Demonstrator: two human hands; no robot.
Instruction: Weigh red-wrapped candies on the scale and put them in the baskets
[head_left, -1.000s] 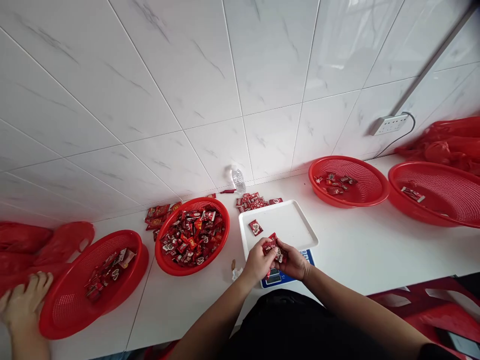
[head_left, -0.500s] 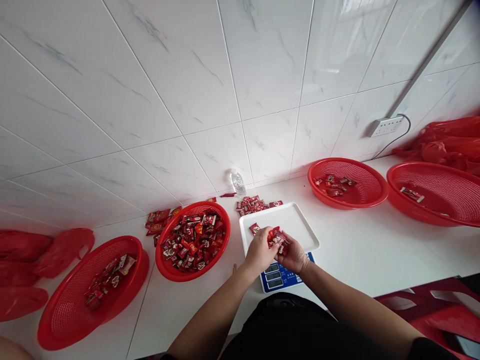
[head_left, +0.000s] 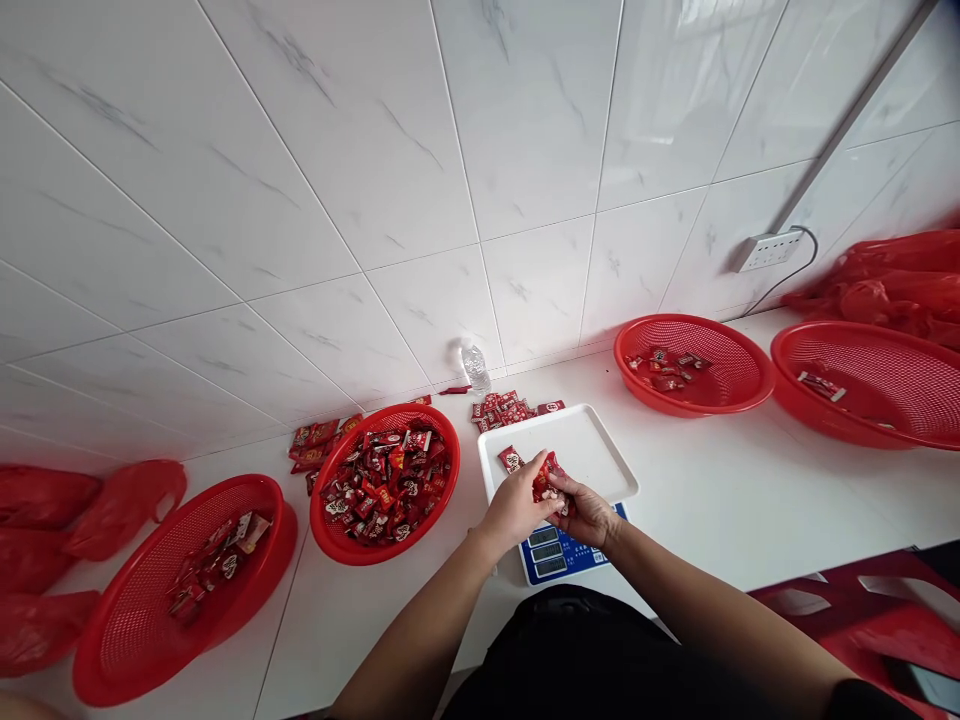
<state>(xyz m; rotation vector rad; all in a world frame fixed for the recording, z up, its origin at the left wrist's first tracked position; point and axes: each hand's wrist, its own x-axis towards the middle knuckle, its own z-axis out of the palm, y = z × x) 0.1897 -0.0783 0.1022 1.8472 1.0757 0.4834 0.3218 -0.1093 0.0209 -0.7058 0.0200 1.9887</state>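
Over the near edge of a white scale tray [head_left: 592, 440], my left hand [head_left: 516, 508] and my right hand [head_left: 587, 512] are together, both closed on a small bunch of red wrapped candies [head_left: 550, 478]. The fingers cover part of the bunch, so its size cannot be told. One more red packet [head_left: 511, 459] lies on the tray just beyond my left hand. Below my hands shows the blue panel [head_left: 574, 555] of the scale, with its grey displays partly in view.
A red basket [head_left: 450, 500] full of candies stands left of the scale, another basket [head_left: 277, 580] farther left. Two more baskets, one red [head_left: 694, 408] and one beyond it [head_left: 810, 430], are at right. Loose packets [head_left: 499, 408] and a clear bottle [head_left: 475, 368] lie by the wall.
My right fingers have closed in over the candies, and the bunch has turned a little between my hands. The baskets and scale stay where they were.
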